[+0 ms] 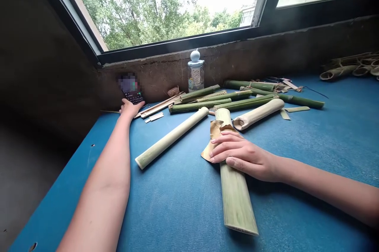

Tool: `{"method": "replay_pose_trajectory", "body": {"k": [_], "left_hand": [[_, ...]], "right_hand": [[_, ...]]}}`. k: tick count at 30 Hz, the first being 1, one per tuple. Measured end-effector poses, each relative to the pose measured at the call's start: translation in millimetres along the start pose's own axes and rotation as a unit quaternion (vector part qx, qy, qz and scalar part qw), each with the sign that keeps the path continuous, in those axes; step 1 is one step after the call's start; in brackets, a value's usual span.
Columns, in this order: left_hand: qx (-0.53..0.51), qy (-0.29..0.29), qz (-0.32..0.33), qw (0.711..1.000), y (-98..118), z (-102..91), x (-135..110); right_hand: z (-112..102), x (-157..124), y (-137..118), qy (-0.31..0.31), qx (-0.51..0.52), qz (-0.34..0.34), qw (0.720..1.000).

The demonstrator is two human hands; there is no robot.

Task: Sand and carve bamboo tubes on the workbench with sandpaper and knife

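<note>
At the far left end of the table, my left hand (129, 106) grips the lower end of a dark phone (133, 96), thumb on one side and fingers on the other. The phone leans against the wall and part of its screen is blurred. My right hand (241, 153) lies over a brown, torn-edged sheet of sandpaper (209, 152), its fingers wrapped across it. Under the sandpaper is a wide split piece of pale green bamboo (238, 198), lying lengthwise towards me. To its left rests a peeled bamboo tube (173, 137); a thicker hollow tube (260, 113) lies to the right.
Several green bamboo pieces (201, 105) are heaped along the back of the blue table (177, 204). A glass jar with a ball-topped lid (195, 72) stands behind them by the wall. Thin strips (155, 117) lie left; more bamboo tubes (340, 72) are far right. A window (166, 7) is above.
</note>
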State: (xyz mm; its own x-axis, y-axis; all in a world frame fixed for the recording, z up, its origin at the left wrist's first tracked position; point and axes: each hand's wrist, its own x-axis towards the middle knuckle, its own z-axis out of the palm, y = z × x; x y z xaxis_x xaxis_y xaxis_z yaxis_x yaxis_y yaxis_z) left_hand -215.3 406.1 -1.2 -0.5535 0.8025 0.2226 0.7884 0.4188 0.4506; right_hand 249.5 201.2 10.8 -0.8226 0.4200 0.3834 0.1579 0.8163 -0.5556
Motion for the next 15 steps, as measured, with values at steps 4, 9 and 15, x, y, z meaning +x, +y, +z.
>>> {"method": "replay_pose_trajectory", "body": {"k": [4,9,15], "left_hand": [[0.003,-0.001,-0.019,1.000,3,-2.5,-3],[-0.024,-0.001,-0.023,0.999,3,-1.7,-1],[-0.104,0.000,0.011,0.994,-8,-6.1,3]], "right_hand": [[-1,1,2,0.004,-0.002,-0.001,1.000],[-1,0,1,-0.002,-0.004,0.007,1.000],[-1,1,1,0.003,-0.006,-0.005,1.000]]}}
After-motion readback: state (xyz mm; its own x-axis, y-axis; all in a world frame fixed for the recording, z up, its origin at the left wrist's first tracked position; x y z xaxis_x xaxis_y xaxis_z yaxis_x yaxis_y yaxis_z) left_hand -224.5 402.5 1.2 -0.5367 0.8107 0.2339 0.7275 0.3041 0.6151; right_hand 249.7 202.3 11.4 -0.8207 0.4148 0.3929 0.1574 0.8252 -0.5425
